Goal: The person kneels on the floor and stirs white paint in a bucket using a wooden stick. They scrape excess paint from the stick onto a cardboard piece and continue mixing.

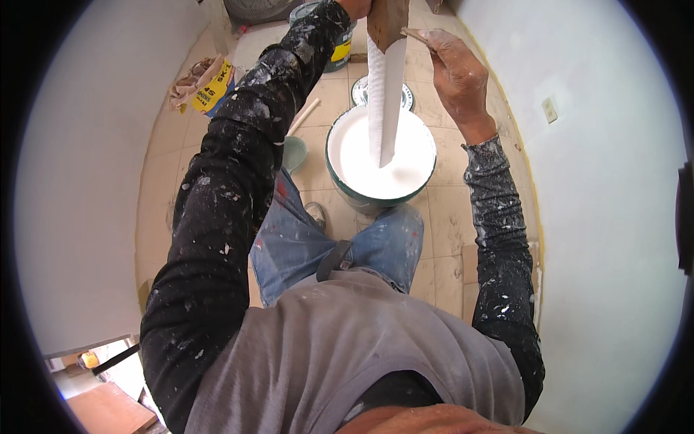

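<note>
Over bucket [353, 193], wht-coated strip [386, 98]; R hand [459, 71] w/ tool [415, 34].

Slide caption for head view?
Right hand holding a thin piece beside a long white strip over a white-filled bucket.

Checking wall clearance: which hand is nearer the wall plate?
Right. The right hand is left of the wall plate, slightly higher in view; the left hand is farther left, by the picture's top edge.

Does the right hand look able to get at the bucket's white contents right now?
Probably yes: the right hand is near the open bucket, and the long white piece covers only part of its opening, leaving the right side free. It does hold a thin tool, though.
</note>
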`<state>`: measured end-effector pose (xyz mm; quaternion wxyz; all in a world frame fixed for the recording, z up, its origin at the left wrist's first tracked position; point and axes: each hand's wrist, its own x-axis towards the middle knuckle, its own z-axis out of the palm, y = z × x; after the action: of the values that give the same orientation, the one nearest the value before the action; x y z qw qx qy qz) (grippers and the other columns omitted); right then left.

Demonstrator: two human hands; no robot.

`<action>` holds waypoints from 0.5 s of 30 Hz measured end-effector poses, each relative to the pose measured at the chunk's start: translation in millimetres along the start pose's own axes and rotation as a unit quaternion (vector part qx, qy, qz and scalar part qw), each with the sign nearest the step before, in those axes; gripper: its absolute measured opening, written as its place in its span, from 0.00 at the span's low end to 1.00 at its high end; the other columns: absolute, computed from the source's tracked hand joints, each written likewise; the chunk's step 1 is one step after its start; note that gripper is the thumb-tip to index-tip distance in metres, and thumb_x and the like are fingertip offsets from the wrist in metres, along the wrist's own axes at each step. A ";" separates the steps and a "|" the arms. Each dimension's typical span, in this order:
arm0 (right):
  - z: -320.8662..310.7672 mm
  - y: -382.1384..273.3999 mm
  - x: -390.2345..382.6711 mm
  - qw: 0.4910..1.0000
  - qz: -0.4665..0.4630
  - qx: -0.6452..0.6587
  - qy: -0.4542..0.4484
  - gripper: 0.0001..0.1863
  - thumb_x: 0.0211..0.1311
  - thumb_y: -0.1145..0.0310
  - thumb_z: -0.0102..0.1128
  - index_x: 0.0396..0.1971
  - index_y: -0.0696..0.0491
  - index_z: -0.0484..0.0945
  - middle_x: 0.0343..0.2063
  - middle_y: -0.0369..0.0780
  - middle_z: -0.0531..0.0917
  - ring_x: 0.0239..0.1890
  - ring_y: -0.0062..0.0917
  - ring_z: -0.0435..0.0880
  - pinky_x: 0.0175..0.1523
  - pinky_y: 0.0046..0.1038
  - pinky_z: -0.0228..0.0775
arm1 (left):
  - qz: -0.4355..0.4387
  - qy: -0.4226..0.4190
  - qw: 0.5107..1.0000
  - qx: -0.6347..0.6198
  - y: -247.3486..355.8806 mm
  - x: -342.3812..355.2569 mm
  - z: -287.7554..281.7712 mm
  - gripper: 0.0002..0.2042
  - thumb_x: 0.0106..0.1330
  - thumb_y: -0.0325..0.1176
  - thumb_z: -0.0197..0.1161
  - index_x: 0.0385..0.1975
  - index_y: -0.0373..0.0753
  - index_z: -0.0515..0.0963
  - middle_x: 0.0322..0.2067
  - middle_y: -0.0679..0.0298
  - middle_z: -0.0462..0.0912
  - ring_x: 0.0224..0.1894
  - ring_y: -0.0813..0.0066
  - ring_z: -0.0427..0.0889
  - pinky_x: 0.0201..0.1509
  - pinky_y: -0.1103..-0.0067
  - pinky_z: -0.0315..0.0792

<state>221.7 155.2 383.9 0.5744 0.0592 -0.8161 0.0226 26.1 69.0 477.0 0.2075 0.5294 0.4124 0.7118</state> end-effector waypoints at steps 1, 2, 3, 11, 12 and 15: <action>0.4 1.0 1.8 1.000 -0.013 -0.002 -0.007 0.21 0.60 0.84 0.65 0.53 0.51 0.84 0.46 0.43 0.88 0.46 0.35 0.89 0.51 0.30 0.84 | -0.010 0.004 1.000 0.003 -1.1 0.7 -0.3 0.27 0.68 0.60 0.62 0.50 0.40 0.77 0.35 0.65 0.79 0.36 0.75 0.78 0.41 0.75 0.74; -0.1 1.2 3.5 1.000 -0.025 -0.005 -0.012 0.23 0.59 0.85 0.65 0.54 0.50 0.83 0.47 0.43 0.88 0.46 0.35 0.89 0.51 0.31 0.85 | -0.019 0.005 1.000 0.007 -1.5 1.4 1.3 0.27 0.68 0.60 0.62 0.50 0.39 0.77 0.35 0.65 0.79 0.36 0.75 0.78 0.41 0.75 0.74; -1.0 1.0 5.2 0.999 -0.038 -0.010 -0.018 0.25 0.58 0.86 0.64 0.56 0.49 0.83 0.48 0.43 0.88 0.46 0.35 0.89 0.51 0.31 0.85 | -0.028 0.007 1.000 0.010 -2.0 2.2 2.7 0.27 0.68 0.60 0.61 0.49 0.39 0.77 0.35 0.65 0.79 0.36 0.75 0.78 0.41 0.75 0.74; -2.7 -10.0 15.8 0.992 -0.081 -0.084 -0.052 0.30 0.54 0.81 0.66 0.58 0.41 0.82 0.50 0.39 0.87 0.49 0.32 0.88 0.49 0.29 0.87 | -0.003 -0.029 0.994 0.101 17.3 -5.9 9.2 0.29 0.72 0.60 0.56 0.52 0.36 0.77 0.41 0.60 0.81 0.43 0.70 0.80 0.51 0.73 0.73; -3.1 -10.1 16.8 0.990 -0.094 -0.088 -0.053 0.30 0.54 0.80 0.66 0.58 0.41 0.83 0.50 0.38 0.86 0.49 0.32 0.88 0.49 0.28 0.87 | 0.021 -0.028 0.992 0.123 17.9 -5.6 10.0 0.29 0.73 0.59 0.54 0.54 0.35 0.77 0.44 0.58 0.82 0.46 0.67 0.81 0.54 0.72 0.73; 0.8 -12.4 12.4 0.988 -0.095 -0.099 -0.068 0.33 0.54 0.86 0.62 0.60 0.42 0.81 0.51 0.39 0.86 0.50 0.33 0.88 0.48 0.29 0.87 | 0.193 -0.034 0.950 0.241 3.7 6.2 0.0 0.29 0.77 0.55 0.49 0.61 0.34 0.73 0.55 0.53 0.80 0.58 0.61 0.78 0.66 0.70 0.67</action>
<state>218.4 142.0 394.9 0.5201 0.0805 -0.8422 -0.1174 24.5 71.3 483.5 -0.0540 0.6570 0.4541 0.5993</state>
